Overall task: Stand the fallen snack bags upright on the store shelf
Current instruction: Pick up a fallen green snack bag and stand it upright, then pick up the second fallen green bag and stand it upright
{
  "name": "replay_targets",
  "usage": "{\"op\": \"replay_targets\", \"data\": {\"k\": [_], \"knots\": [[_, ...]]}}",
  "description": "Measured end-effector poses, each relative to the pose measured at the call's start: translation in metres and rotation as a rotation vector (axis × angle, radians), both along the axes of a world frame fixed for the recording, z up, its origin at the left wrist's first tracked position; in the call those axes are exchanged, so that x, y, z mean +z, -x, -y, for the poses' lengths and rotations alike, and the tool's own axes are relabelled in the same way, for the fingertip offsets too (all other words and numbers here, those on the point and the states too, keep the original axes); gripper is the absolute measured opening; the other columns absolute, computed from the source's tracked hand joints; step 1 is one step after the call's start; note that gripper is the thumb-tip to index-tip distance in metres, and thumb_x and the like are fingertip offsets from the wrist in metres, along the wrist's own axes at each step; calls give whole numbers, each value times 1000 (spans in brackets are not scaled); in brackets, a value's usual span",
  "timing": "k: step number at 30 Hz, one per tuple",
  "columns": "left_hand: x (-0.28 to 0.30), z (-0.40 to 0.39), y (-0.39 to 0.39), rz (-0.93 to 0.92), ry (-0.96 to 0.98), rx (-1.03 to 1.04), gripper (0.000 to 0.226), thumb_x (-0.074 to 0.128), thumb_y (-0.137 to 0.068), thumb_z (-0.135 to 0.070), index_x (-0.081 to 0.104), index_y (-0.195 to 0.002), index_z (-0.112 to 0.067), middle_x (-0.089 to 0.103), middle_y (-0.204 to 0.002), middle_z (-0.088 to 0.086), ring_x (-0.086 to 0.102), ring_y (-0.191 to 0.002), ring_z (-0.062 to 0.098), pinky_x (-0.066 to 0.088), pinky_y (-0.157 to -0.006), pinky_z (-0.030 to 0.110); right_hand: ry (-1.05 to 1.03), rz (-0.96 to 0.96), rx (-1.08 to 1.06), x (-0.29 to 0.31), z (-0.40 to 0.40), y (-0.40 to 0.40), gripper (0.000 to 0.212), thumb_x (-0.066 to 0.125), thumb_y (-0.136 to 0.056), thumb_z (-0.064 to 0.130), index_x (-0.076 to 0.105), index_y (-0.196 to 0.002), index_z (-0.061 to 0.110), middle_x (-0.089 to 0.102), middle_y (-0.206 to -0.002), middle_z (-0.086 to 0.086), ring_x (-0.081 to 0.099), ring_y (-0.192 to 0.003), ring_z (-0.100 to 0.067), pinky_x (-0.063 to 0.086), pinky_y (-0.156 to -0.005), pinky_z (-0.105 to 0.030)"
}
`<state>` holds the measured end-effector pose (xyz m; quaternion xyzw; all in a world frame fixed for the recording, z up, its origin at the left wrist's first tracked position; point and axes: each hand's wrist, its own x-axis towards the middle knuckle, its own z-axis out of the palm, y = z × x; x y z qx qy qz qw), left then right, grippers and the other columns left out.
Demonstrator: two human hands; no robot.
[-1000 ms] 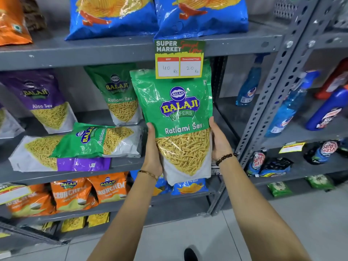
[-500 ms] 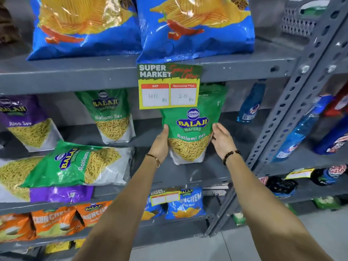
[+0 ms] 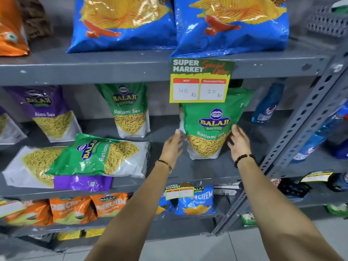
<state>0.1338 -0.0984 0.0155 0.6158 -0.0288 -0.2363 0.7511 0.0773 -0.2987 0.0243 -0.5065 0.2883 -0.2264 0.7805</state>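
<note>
A green Ratlami Sev bag [image 3: 212, 125] stands upright on the grey middle shelf [image 3: 207, 172], leaning slightly back under a price tag. My right hand [image 3: 238, 144] grips its lower right edge. My left hand [image 3: 173, 146] is flat beside its lower left edge with straight fingers, holding nothing. To the left, another green Ratlami Sev bag [image 3: 98, 155] lies on its side on top of a fallen purple Aloo Sev bag [image 3: 37, 166]. Behind them stand an upright green bag [image 3: 130, 110] and an upright purple bag [image 3: 49, 113].
A yellow-green price tag [image 3: 201, 81] hangs from the upper shelf edge, above large blue chip bags [image 3: 231, 25]. Orange bags [image 3: 75, 210] and small blue bags [image 3: 195, 202] fill the lower shelf. A perforated steel upright [image 3: 301, 117] bounds the right, with spray bottles [image 3: 267, 106] beyond.
The green bag went from held in front of the shelf to standing on the middle shelf. My left hand has come off its side; my right still touches it.
</note>
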Motion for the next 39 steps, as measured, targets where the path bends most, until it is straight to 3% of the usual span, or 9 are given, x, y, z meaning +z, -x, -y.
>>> {"op": "replay_targets", "data": {"k": [3, 9, 13, 15, 19, 22, 24, 28, 39], "knots": [[4, -29, 20, -57, 51, -3, 64, 33, -93, -52, 37, -139, -8, 39, -148, 8, 38, -136, 24, 32, -111, 38, -92, -46, -198, -8, -21, 13, 47, 49, -93, 32, 45, -134, 10, 45, -145, -11, 39, -135, -24, 31, -110, -40], [2, -102, 64, -249, 177, 73, 63, 29, -93, -55, 45, -134, -9, 48, -141, 9, 49, -123, 25, 40, -100, 36, -195, -164, -273, -31, -105, 38, 44, 49, -92, 29, 47, -131, 9, 46, -141, -12, 43, -129, -25, 39, -98, -37], [-10, -147, 81, -407, 249, 197, 64, 30, -90, -60, 57, -115, -7, 55, -121, 12, 56, -105, 27, 44, -93, 39, 37, -193, -109, -36, -172, 41, 6, 55, -89, 21, 58, -92, 17, 58, -95, -5, 50, -100, -21, 42, -83, -36], [-13, -160, 82, -455, 281, 290, 65, 29, -90, -60, 54, -116, -6, 52, -116, 12, 53, -107, 29, 41, -99, 40, 184, -171, 26, -30, -196, 36, 11, 56, -89, 22, 63, -97, 17, 58, -87, 2, 48, -98, -18, 41, -78, -27], [-7, -169, 66, -488, 376, 477, 66, 26, -89, -62, 48, -125, -12, 49, -110, 8, 50, -90, 20, 38, -94, 33, 500, -219, 318, 4, -222, 10, 38, 51, -92, 33, 59, -122, 10, 58, -116, 1, 50, -111, -14, 35, -95, -25], [-1, -161, 54, -490, 451, 552, 72, 26, -87, -64, 31, -143, -18, 39, -148, 6, 39, -133, 23, 25, -112, 35, 699, -272, 541, 22, -235, -21, 43, 47, -92, 39, 58, -125, 13, 57, -134, -5, 49, -125, -22, 34, -101, -29], [4, -153, 48, -488, 461, 663, 70, 29, -89, -61, 29, -144, -18, 37, -149, 4, 35, -137, 25, 26, -113, 36, 769, -302, 661, 26, -242, -44, 45, 45, -92, 42, 56, -128, 16, 54, -137, -4, 48, -127, -22, 34, -102, -29], [4, -137, 30, -550, 454, 913, 69, 40, -86, -59, 40, -136, -11, 52, -132, 5, 52, -113, 25, 37, -98, 32, 812, -337, 843, 21, -252, -89, 45, 49, -90, 43, 56, -128, 19, 54, -138, -3, 49, -127, -22, 35, -105, -31], [-10, -125, -4, -697, 280, 1131, 84, 37, -81, -67, 41, -136, -4, 48, -139, 14, 49, -122, 34, 36, -105, 38, 1071, -606, 1002, -7, -249, -161, 68, 38, -82, 63, 49, -133, 18, 49, -140, -14, 50, -123, -33, 41, -105, -40]]}}
